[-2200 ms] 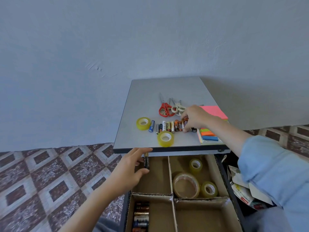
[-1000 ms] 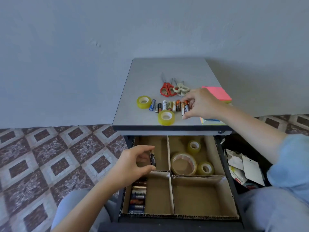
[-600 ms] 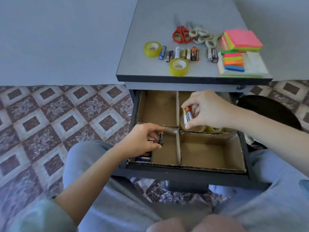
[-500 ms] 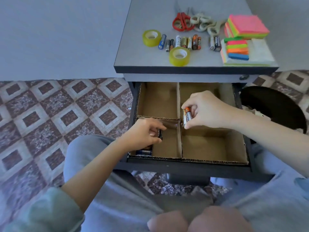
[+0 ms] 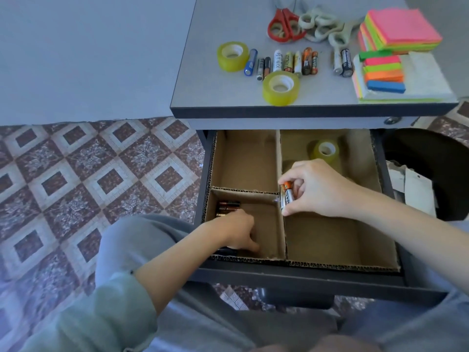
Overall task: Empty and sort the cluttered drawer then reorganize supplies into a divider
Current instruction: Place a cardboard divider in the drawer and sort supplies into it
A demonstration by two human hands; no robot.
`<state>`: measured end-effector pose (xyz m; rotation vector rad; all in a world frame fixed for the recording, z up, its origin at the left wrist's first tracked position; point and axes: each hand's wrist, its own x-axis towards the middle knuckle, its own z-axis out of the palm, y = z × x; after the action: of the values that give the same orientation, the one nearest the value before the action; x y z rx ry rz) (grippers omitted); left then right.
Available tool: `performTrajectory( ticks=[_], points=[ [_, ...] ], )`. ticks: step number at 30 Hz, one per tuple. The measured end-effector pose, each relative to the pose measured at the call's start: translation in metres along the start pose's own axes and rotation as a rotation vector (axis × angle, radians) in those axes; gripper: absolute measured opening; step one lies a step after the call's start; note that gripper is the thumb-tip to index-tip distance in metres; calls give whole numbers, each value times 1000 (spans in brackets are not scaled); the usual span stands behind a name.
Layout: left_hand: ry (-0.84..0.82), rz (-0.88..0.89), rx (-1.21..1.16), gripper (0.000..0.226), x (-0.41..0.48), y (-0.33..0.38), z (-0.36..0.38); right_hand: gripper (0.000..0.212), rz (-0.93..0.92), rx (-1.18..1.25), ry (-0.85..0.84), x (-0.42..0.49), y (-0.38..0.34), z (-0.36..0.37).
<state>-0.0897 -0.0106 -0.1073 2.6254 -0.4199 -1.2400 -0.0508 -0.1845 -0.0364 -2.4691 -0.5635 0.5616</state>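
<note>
left hand grip: contents hidden | scissors blades: cut off | batteries print: unreadable

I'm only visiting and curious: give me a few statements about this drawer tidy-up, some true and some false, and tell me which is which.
1. The right hand pinches batteries above the cardboard divider. True.
2. The red scissors lie inside the drawer. False: they lie on the tabletop.
3. A tape roll sits in the far right compartment. True.
4. The left hand rests on the tabletop. False: it reaches into the near left compartment, next to the stored batteries.
</note>
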Motion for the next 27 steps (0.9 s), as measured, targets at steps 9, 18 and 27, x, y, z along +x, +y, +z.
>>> performTrajectory(
  ticks=[9, 18, 27],
  points=[
    [24, 71, 85, 21, 6, -2, 4, 61, -1, 25, -16, 1, 0, -3],
    [97, 71, 178, 21, -3, -6, 4, 62, -12, 2, -30, 1, -3, -2],
    [965, 170, -286, 20, -53, -43, -25, 61, -125, -157, -79, 0, -17, 1]
  ],
)
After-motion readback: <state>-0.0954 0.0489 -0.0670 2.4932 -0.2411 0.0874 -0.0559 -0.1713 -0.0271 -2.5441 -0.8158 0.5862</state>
